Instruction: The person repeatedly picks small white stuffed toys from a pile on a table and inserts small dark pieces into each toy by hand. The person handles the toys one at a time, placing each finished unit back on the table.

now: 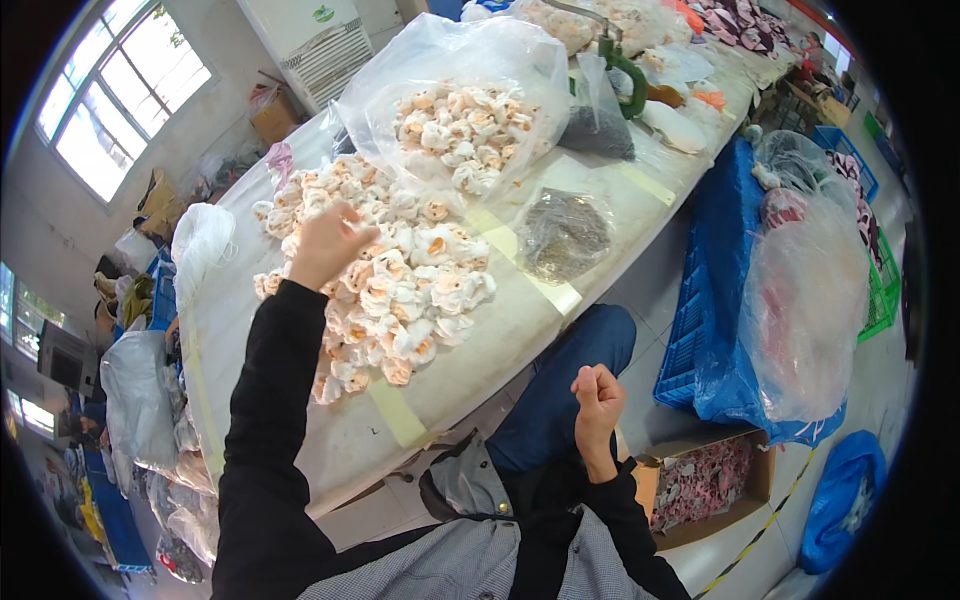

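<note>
My left hand (328, 246) is over a loose pile of small white and pale orange plush pieces (420, 285) on the table. Its thumb and a fingertip stand apart, and nothing shows between them; the other fingers are partly hidden. My right hand (598, 402) is raised above my lap, off the table's near edge. Its fingers are curled in a fist with the thumb pressed on top, and whatever they may hold is hidden. Behind the pile, a big clear plastic bag (475, 60) lies with its mouth toward me, full of similar plush pieces.
On the table (610, 290) lie a clear bag of dark grains (565, 235), a bag of dark material (597, 133) and a green clamp-like tool (625, 80). To the right stand a blue crate (685, 330) with a filled plastic bag (805, 300) and a cardboard box of pink scraps (705, 485).
</note>
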The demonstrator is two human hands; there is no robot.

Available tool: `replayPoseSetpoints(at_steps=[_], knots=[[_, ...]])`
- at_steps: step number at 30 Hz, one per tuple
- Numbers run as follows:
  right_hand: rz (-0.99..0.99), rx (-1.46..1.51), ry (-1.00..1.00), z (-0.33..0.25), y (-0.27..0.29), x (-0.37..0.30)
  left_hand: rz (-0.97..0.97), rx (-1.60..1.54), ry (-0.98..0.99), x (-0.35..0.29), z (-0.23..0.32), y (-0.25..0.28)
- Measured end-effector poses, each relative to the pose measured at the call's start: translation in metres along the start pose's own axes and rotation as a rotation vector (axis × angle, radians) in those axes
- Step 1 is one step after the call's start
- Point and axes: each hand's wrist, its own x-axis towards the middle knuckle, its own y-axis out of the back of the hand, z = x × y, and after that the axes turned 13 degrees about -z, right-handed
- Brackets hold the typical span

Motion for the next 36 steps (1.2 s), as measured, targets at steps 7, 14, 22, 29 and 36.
replayPoseSetpoints(at_steps=[7, 14, 22, 29, 36], knots=[[-0.099, -0.119, -0.087, 0.000, -0.007, 0.011, -0.068, -0.160, -0.059, -0.012, 0.000, -0.033], [-0.126, -0.279, -0.090, -0.015, 0.023, 0.032, 0.061, -0.187, -0.126, -0.009, 0.030, -0.028], [-0.061, -0.244, -0.170, -0.005, 0.035, 0.038, -0.164, -0.204, -0.145, -0.011, 0.017, -0.045], [-0.102, -0.202, -0.216, -0.012, 0.029, 0.040, -0.362, 0.105, -0.085, -0.014, 0.033, -0.046], [-0.283, -0.296, -0.074, -0.047, 0.013, 0.054, -0.193, -0.610, -0.169, -0.033, 0.105, -0.055]])
